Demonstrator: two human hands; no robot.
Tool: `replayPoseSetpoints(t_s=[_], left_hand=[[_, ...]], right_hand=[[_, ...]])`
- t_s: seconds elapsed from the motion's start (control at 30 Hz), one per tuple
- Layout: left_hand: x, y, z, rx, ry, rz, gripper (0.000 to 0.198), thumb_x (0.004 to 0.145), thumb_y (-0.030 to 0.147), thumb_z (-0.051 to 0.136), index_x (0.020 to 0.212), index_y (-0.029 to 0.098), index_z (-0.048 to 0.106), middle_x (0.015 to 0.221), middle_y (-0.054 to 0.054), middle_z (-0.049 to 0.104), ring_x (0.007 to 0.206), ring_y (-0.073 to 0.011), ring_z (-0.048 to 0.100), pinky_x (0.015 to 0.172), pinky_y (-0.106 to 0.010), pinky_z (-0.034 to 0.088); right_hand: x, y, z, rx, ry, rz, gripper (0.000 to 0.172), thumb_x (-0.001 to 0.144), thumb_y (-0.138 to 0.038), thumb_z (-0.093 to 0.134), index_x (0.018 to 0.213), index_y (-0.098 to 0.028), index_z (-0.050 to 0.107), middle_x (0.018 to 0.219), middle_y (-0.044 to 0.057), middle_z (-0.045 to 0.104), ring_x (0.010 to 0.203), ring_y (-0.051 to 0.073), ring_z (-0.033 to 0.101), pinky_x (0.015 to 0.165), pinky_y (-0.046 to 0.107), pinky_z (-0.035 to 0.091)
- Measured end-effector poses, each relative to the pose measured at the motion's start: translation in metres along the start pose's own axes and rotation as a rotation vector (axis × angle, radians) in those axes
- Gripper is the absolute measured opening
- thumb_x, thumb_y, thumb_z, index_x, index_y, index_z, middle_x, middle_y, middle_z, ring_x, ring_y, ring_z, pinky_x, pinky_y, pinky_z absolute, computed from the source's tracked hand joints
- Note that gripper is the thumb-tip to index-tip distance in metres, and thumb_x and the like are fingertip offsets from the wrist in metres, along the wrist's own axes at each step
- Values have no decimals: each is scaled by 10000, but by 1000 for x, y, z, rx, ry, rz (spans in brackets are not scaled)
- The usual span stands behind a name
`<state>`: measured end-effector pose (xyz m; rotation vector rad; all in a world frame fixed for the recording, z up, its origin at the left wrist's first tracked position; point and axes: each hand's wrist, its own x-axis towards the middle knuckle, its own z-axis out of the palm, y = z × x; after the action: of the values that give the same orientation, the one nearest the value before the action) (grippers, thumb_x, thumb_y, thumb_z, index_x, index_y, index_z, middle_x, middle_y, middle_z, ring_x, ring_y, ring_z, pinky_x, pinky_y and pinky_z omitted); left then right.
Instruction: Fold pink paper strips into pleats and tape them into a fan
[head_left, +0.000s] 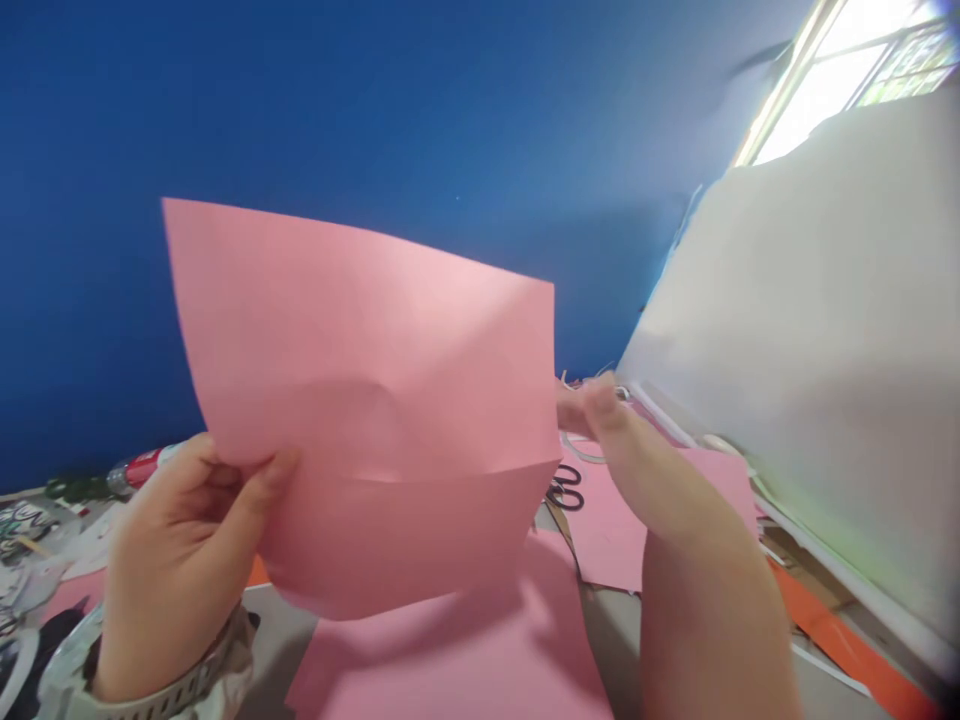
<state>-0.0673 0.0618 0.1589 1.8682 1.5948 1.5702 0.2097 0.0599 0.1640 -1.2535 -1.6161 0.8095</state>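
A pink sheet of paper (pixel 375 370) is held up in front of me, with a crosswise crease in its lower part and its bottom curling. My left hand (pixel 202 550) pinches the sheet's lower left edge between thumb and fingers. At the right edge, my right hand (pixel 622 450) has its thumb raised apart from the paper, while its fingers reach behind the sheet and are partly hidden. Below lies another pink sheet (pixel 480 660) on the grey table. Black-handled scissors (pixel 566 488) rest just past the held sheet's right edge, their blades hidden.
More pink paper (pixel 611 545) lies on the right, near an orange strip (pixel 847 640). A large white board (pixel 817 350) leans at the right, below a window. Clutter and a bottle with a red label (pixel 142 466) are at the left. A blue wall (pixel 375 110) stands behind.
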Motion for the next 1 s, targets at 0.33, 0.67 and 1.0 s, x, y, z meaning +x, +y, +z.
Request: replayPoseSetpoints(t_s=[0.33,0.67,1.0], left_hand=[[10,-3,-13,-204,-169,-211,167,816,419,582,806,255,554,645,53,563,610,-116,547,480,-172,451],[12,2,-34,-437,-455,-322,221,819,389,578,1003,267,594,715,15,611,605,-125,551,518,-187,466],[14,7,-44,-541,-440,-363,157,823,333,473,743,226,553,661,9,534,489,-105,456,414,-200,348]], right_hand=[[-7,-33,11,-53,52,105,307,804,-484,567,934,-212,627,865,23,646,798,184,608,622,262,486],[-12,-42,7,80,39,75,259,828,-465,533,912,-227,588,863,28,629,779,187,598,721,330,520],[-22,-39,-1,107,9,86,192,841,-407,482,761,-281,603,856,21,647,631,199,631,472,283,517]])
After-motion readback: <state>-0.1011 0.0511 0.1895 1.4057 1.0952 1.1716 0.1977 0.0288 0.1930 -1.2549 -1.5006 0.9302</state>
